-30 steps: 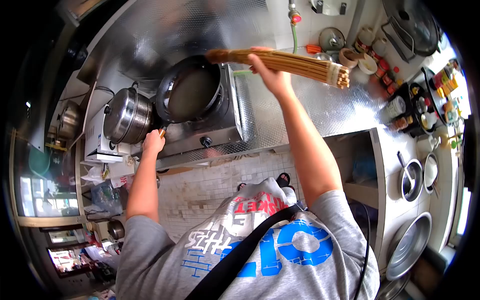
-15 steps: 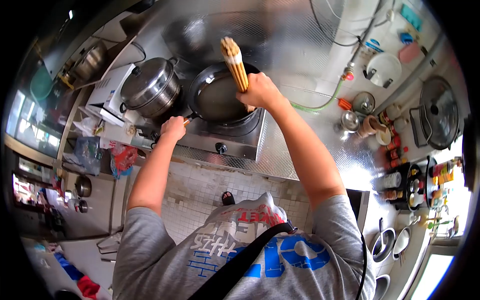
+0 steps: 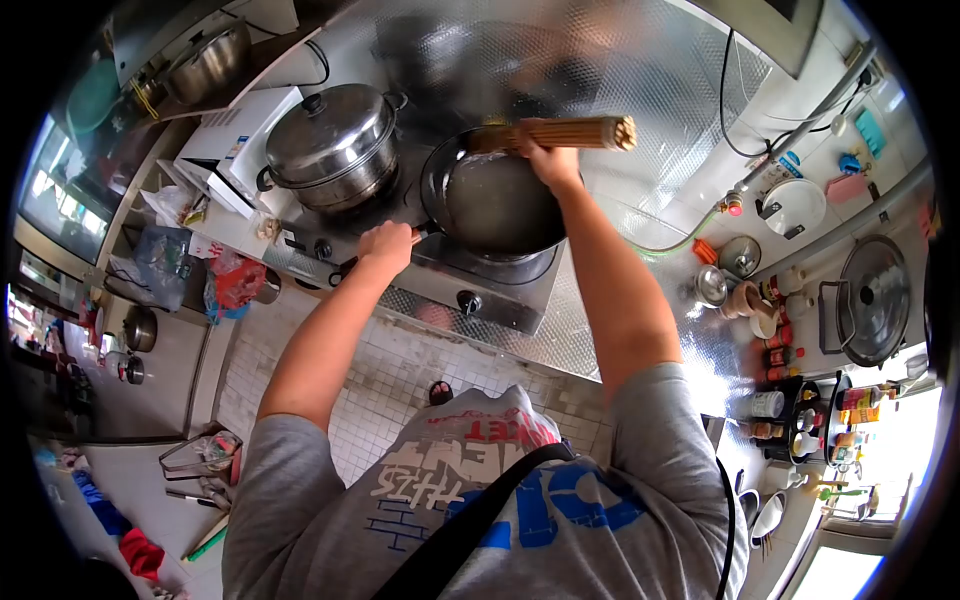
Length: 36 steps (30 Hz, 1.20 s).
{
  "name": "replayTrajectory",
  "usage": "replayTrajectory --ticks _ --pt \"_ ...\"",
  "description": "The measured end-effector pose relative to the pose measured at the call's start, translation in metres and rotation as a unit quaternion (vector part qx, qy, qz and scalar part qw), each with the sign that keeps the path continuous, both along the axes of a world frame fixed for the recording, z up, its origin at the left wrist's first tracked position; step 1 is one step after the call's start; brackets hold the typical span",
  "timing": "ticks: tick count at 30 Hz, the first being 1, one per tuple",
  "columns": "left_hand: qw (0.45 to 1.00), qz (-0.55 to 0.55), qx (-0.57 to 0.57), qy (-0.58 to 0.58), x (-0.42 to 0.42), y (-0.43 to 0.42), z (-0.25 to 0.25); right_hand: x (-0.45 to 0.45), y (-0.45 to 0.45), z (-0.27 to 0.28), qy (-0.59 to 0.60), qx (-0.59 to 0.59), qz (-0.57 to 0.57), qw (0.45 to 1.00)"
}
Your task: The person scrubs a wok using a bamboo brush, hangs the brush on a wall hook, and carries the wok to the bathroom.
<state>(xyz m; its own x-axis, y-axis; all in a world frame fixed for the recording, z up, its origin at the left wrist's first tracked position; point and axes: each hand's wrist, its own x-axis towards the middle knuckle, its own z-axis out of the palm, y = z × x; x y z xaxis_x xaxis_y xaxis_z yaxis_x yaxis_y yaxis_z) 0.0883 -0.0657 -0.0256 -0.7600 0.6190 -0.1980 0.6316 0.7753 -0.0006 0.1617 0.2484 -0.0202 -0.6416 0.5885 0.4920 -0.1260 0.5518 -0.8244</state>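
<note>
My left hand point(image 3: 387, 248) is closed round the handle point(image 3: 418, 236) of a black wok point(image 3: 432, 192) on the stove. A little cloudy liquid point(image 3: 500, 205) lies in the wok's bottom. My right hand point(image 3: 552, 165) is at the wok's far right rim, its fingers wrapped round a bamboo wok brush point(image 3: 590, 133), a thick bundle of sticks. The brush lies nearly level, its blunt end pointing right and its splayed end point(image 3: 490, 140) over the wok's far inner wall. Whether those bristles touch the metal I cannot tell.
Left of the wok, a lidded steel steamer pot point(image 3: 335, 150) stands on the stove point(image 3: 500, 300). A white appliance point(image 3: 235, 150) is beyond it. At right are a green hose point(image 3: 680, 247), small lids point(image 3: 740, 256), seasoning bottles point(image 3: 785, 356) and a large glass lid point(image 3: 875, 300).
My right hand has turned the brush from steeply upright to nearly level, its splayed end swinging to the wok's far side. My left hand keeps hold of the handle. The view has shifted.
</note>
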Motion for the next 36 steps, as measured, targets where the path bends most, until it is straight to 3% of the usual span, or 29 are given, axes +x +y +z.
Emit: replayTrajectory --ticks 1,2,3,7,11,15,17,22,27,31,36 --pt "1.0 -0.003 0.004 0.0 -0.001 -0.001 -0.001 0.011 0.014 -0.005 0.001 0.107 -0.03 0.994" --pt "1.0 -0.007 0.007 -0.001 -0.002 -0.001 -0.003 0.028 0.021 0.002 -0.028 0.137 -0.053 0.989" --pt "1.0 -0.011 0.011 -0.003 -0.003 -0.002 -0.004 0.046 0.029 0.011 0.015 0.237 -0.061 0.97" --pt "0.999 -0.018 0.027 -0.004 -0.005 -0.003 -0.009 0.109 0.049 0.052 -0.146 0.309 -0.037 0.939" --pt "0.999 -0.017 0.036 -0.003 -0.005 -0.003 -0.009 0.135 0.006 0.065 -0.266 0.263 -0.051 0.926" --pt "1.0 -0.018 0.011 -0.011 -0.002 -0.004 -0.003 0.12 -0.073 0.085 -0.214 0.318 0.036 0.923" --pt "1.0 -0.025 0.012 -0.007 -0.004 -0.004 -0.005 0.092 -0.091 0.104 -0.219 0.28 0.163 0.92" --pt "0.999 -0.027 0.029 -0.019 -0.007 -0.004 -0.008 0.024 -0.115 0.106 -0.268 0.052 0.15 0.95" --pt "0.998 -0.042 0.045 -0.018 -0.006 -0.005 -0.008 -0.003 -0.053 0.036 -0.039 -0.027 0.068 0.997" --pt "0.998 -0.04 0.041 -0.025 -0.005 -0.005 -0.004 0.046 0.005 0.0 -0.058 0.221 -0.054 0.972" --pt "0.998 -0.04 0.03 -0.032 -0.004 -0.005 0.001 0.134 0.002 0.026 -0.192 0.328 -0.049 0.924"
